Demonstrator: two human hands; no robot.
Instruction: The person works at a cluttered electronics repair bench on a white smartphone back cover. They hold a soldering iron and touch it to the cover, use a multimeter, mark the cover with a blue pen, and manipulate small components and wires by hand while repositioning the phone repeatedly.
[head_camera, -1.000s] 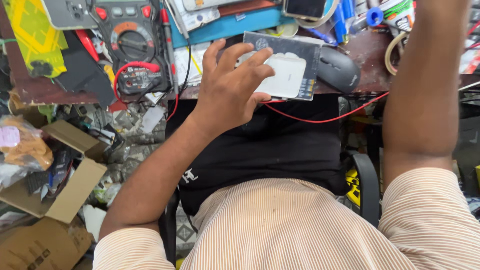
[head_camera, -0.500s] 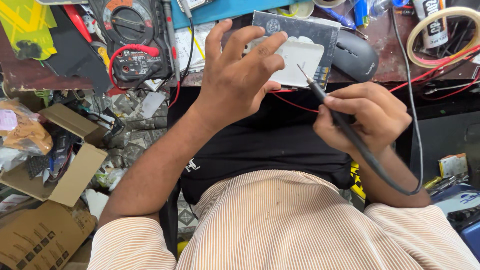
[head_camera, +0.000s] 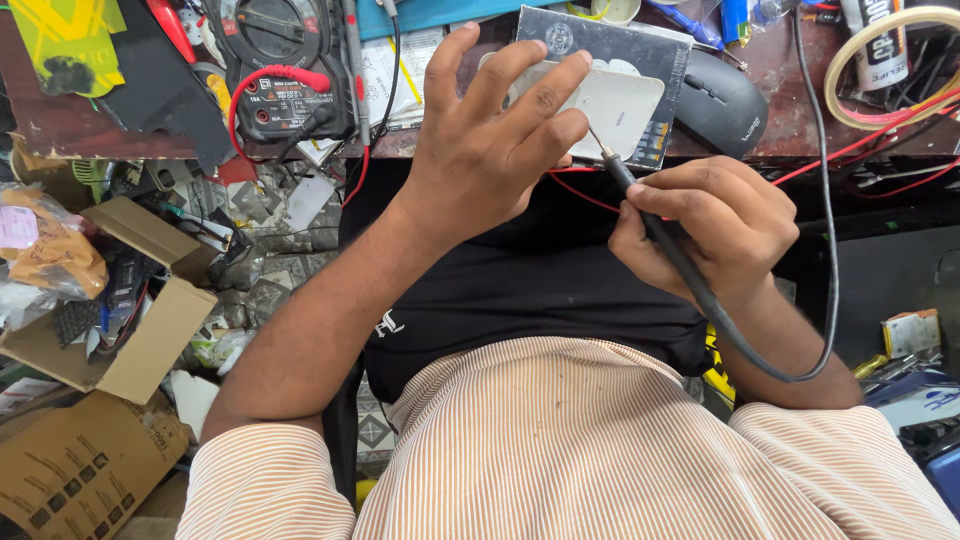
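My left hand (head_camera: 495, 145) presses down on a white flat device (head_camera: 615, 110) that lies on a dark grey mat (head_camera: 655, 70) at the desk's front edge. My right hand (head_camera: 705, 225) grips a black pen-shaped soldering iron (head_camera: 655, 235), held like a pencil. Its thin metal tip touches the device's lower edge, just beside my left fingertips. The iron's black cable (head_camera: 825, 270) loops down past my right wrist and runs up to the desk.
A black mouse (head_camera: 725, 100) sits right of the mat. A multimeter (head_camera: 275, 70) with red leads lies at the left, a tape roll (head_camera: 890, 65) at the far right. Red wires (head_camera: 870, 145) cross the desk edge. Open cardboard boxes (head_camera: 130, 330) and clutter fill the floor on the left.
My right hand came down from the desk's back with the soldering iron and brought its tip to the white device. My left hand stayed on the device.
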